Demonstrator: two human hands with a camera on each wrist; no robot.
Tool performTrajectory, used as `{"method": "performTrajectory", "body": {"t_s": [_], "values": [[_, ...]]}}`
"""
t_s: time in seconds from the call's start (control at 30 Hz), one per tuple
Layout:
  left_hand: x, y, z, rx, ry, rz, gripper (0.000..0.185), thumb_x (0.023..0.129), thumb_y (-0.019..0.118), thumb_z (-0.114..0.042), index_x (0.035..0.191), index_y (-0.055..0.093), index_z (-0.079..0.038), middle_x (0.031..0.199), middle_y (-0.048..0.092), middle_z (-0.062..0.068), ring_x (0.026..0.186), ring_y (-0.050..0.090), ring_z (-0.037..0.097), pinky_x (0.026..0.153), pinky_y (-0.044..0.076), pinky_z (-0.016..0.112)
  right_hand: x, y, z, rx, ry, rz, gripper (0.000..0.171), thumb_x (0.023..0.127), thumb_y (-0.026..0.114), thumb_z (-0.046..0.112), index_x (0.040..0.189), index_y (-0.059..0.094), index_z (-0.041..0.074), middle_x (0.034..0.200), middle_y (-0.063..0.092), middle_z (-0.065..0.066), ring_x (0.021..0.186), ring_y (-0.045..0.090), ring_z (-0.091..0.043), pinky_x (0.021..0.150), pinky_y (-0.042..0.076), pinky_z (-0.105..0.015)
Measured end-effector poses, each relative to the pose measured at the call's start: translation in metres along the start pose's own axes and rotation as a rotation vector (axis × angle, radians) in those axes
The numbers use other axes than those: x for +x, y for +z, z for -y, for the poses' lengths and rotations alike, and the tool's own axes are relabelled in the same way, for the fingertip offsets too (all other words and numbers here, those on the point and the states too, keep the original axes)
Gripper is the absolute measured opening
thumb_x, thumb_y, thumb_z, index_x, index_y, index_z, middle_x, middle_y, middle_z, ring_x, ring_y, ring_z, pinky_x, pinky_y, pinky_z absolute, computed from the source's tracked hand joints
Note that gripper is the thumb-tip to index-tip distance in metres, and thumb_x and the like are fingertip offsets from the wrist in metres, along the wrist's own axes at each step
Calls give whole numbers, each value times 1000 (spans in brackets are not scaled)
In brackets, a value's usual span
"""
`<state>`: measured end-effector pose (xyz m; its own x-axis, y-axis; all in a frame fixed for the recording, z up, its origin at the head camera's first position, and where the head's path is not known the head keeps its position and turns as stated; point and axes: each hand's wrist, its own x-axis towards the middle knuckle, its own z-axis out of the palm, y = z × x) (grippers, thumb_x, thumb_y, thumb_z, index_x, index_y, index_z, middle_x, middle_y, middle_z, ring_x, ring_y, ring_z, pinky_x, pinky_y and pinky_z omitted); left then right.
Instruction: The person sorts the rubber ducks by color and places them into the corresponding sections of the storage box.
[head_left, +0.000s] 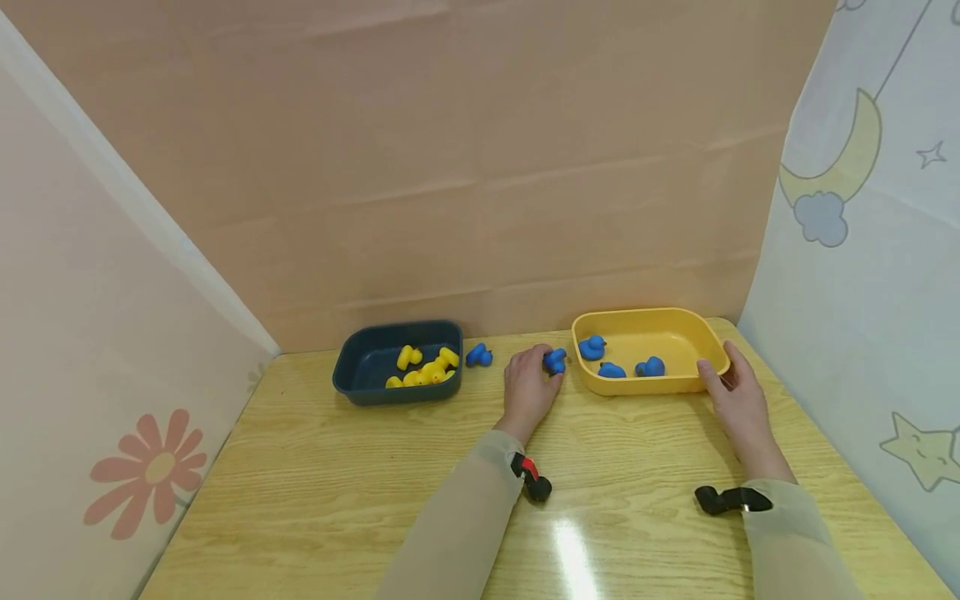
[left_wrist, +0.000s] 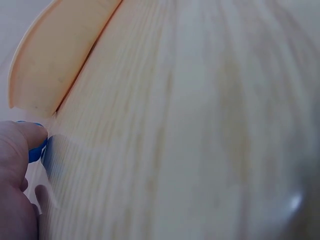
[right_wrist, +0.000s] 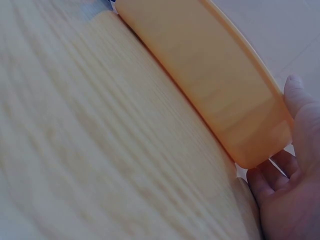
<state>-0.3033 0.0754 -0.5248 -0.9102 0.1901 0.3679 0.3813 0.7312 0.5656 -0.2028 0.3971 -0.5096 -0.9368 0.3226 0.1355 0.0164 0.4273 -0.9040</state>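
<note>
My left hand holds a blue rubber duck at its fingertips, just left of a yellow tray. In the left wrist view, the thumb and fingers partly cover that duck. My right hand grips the tray's right end, the thumb at its rim and the fingers around the outside. The right wrist view shows those fingers against the tray's end wall. Inside the tray lie three blue ducks, one of them upright at the left.
A dark blue tray with several yellow ducks stands to the left. Another blue duck lies on the wooden table beside it. Behind the trays rises a brown paper-like wall, and patterned panels flank both sides.
</note>
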Motion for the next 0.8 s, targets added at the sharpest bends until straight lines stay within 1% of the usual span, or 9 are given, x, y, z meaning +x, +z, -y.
{"method": "performTrajectory", "body": {"t_s": [0.13,0.27,0.53,0.67,0.8], "values": [[0,0,0,0,-12,11,41,101,86,-27,137,69,-16,134,74,0,135,60,30,118,44,48,0,0,0,-1,0,2,90,115,51,55,179,1,14,181,12,-25,160,24,-54,130,22,-63],[-2,-1,0,-12,-18,6,40,102,85,-27,137,68,-16,136,74,0,136,60,29,119,43,47,0,1,0,-5,0,-1,90,115,51,54,179,1,14,181,12,-25,160,24,-54,130,22,-64],[-5,-5,0,-129,-67,-23,41,102,84,-25,138,68,-13,130,72,3,132,59,29,117,45,45,1,1,0,1,7,6,91,115,50,55,179,1,14,181,11,-26,161,23,-54,130,21,-62],[-10,-7,0,-185,-81,-43,43,102,84,-24,140,68,-12,136,71,4,132,58,30,115,48,44,0,0,0,-2,4,7,91,115,51,55,179,1,14,181,11,-25,161,23,-54,131,21,-62],[-14,-8,0,-220,-85,-57,44,103,83,-24,141,67,-11,142,70,4,134,58,29,115,49,44,-1,0,-1,-2,8,10,90,116,51,54,179,0,14,181,10,-25,161,22,-54,131,20,-62]]}}
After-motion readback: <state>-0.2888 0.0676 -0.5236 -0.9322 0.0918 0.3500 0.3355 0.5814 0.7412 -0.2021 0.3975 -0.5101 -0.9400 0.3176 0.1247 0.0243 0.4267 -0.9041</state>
